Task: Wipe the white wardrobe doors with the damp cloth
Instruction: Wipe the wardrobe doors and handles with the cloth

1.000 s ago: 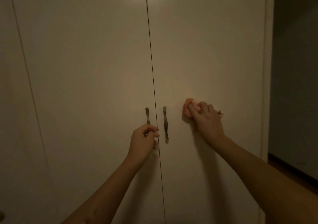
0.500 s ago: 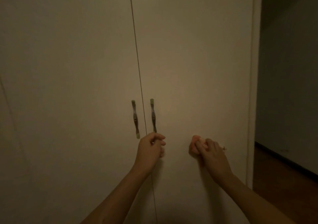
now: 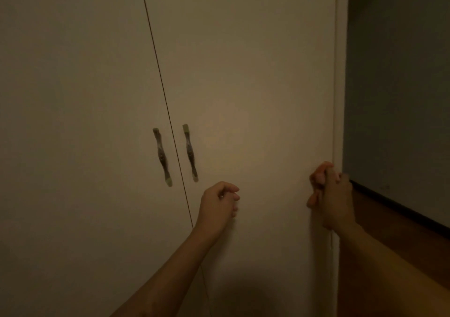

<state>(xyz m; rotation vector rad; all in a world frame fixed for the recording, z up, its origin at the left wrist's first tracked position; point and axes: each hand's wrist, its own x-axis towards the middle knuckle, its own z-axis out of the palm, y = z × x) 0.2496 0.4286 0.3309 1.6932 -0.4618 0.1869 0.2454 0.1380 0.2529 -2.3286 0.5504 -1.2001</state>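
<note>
Two white wardrobe doors fill the view, the left door (image 3: pixel 80 121) and the right door (image 3: pixel 248 85), split by a thin dark seam. Each carries a slim metal handle, the left handle (image 3: pixel 162 157) and the right handle (image 3: pixel 190 153). My right hand (image 3: pixel 334 202) grips a bunched pink cloth (image 3: pixel 319 177) and presses it against the right door near its right edge. My left hand (image 3: pixel 219 204) hovers in front of the right door below the handles, fingers loosely curled and holding nothing.
The wardrobe's white side trim (image 3: pixel 339 73) runs down the right edge. Beyond it is a grey wall (image 3: pixel 399 85) with a dark skirting board (image 3: pixel 401 207) above a brown wooden floor (image 3: pixel 401 251). The room is dim.
My right hand has slid the cloth down and then right across the right door to its right edge. My left hand has drifted from the handles to below them on the right door.
</note>
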